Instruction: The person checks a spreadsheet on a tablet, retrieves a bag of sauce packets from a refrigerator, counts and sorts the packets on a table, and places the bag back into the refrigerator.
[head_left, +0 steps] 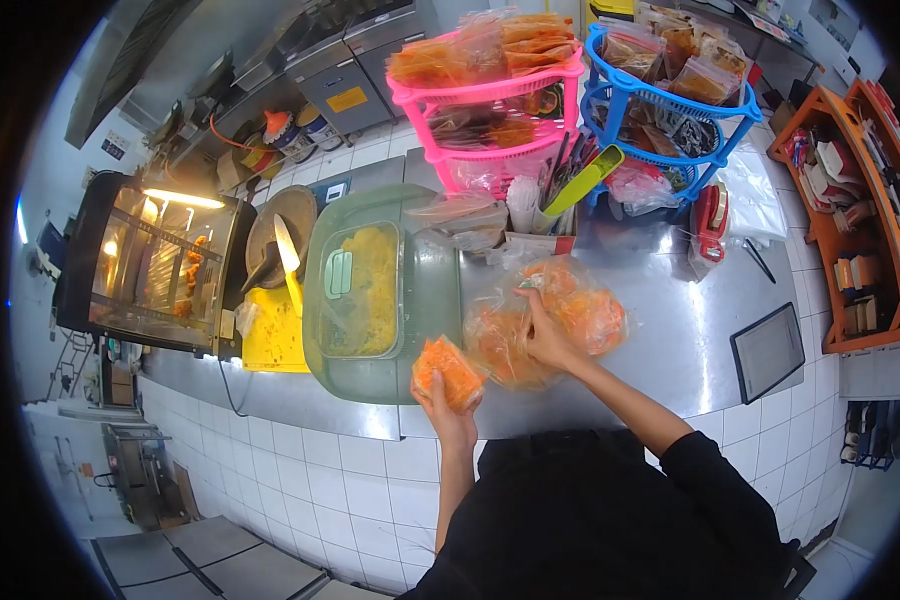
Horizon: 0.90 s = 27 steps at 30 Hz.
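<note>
My left hand [448,420] is closed around a small clear packet of shredded orange food [448,372], held up near the table's front edge. To its right lies a large clear plastic bag [505,350] with similar orange packets inside. My right hand [548,335] is on this bag, its fingers pinched together at the plastic. More orange packets [592,315] show just beyond that hand. What exactly the right fingertips grip is partly hidden by the hand and the shiny plastic.
A green lidded tub [425,300] stands left of the bag, beside a yellow board [275,345] with a knife [288,255]. Behind are a pink rack [485,80], a blue rack [670,95] and a utensil holder [530,243]. A tablet [767,352] lies right.
</note>
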Each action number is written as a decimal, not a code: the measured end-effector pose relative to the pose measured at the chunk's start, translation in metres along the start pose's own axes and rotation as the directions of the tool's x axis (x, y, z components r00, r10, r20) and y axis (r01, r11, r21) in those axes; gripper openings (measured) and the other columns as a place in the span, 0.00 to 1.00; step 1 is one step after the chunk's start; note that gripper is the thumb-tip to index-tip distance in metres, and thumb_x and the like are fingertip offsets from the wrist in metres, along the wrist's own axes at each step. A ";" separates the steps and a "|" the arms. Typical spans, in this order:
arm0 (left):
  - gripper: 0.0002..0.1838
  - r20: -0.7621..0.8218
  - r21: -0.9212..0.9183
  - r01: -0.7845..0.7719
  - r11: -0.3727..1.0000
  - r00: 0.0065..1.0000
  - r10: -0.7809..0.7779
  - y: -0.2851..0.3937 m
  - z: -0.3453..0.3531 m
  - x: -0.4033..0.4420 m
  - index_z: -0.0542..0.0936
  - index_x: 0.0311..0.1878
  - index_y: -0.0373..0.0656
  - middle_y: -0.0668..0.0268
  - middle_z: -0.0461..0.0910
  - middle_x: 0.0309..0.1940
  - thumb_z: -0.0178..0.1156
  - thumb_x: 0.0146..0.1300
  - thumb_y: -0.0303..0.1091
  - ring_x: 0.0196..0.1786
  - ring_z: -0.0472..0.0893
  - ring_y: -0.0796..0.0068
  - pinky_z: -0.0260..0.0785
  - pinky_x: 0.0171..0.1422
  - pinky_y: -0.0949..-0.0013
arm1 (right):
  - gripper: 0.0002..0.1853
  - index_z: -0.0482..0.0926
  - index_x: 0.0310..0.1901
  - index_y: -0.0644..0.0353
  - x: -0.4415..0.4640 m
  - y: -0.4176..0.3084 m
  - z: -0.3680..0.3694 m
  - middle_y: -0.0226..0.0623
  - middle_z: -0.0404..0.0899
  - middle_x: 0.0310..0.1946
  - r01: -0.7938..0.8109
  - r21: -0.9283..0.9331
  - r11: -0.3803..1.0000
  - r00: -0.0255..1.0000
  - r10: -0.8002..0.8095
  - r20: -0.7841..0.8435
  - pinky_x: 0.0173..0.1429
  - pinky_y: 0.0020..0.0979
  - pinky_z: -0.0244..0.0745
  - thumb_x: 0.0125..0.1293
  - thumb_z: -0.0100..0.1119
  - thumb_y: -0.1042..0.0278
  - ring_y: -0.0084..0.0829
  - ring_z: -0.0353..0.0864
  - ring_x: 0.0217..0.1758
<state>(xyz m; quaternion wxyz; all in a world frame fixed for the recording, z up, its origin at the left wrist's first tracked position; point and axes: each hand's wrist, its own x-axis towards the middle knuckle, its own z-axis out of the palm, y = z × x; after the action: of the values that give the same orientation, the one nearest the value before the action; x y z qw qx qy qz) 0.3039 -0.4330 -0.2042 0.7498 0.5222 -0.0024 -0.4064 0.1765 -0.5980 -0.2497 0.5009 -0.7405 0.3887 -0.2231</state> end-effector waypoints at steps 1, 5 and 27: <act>0.29 0.000 0.002 0.008 1.000 1.000 -0.008 -0.001 -0.001 0.000 0.54 0.68 0.59 0.61 0.65 0.61 0.56 0.70 0.47 0.56 0.75 0.62 0.77 0.36 0.62 | 0.36 0.53 0.70 0.52 -0.002 0.000 0.004 0.50 0.76 0.23 0.026 -0.054 0.998 1.000 -0.026 -0.015 0.35 0.45 0.73 0.62 0.57 0.74 0.52 0.78 0.27; 0.29 0.013 0.028 -0.009 1.000 1.000 0.009 -0.003 0.000 0.002 0.54 0.68 0.58 0.61 0.65 0.62 0.57 0.70 0.47 0.55 0.75 0.62 0.77 0.35 0.63 | 0.36 0.55 0.69 0.53 0.000 0.016 0.040 0.51 0.75 0.22 0.022 -0.480 0.877 0.994 -0.072 -0.087 0.34 0.46 0.73 0.60 0.58 0.75 0.53 0.79 0.27; 0.33 0.343 0.213 0.122 0.969 0.920 -0.191 -0.020 0.043 -0.016 0.54 0.71 0.56 0.59 0.65 0.65 0.53 0.70 0.56 0.64 0.74 0.54 0.82 0.40 0.53 | 0.29 0.64 0.64 0.54 -0.046 -0.106 -0.081 0.29 0.75 0.29 0.102 0.257 0.961 0.995 -0.098 -0.032 0.37 0.23 0.72 0.63 0.60 0.81 0.18 0.76 0.32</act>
<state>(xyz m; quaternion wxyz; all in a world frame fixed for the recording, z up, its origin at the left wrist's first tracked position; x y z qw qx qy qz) 0.2633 -0.4591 -0.1936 0.6490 0.5053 -0.1361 -0.5522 0.1279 -0.5863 -0.1173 0.5775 -0.6854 0.3231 -0.3038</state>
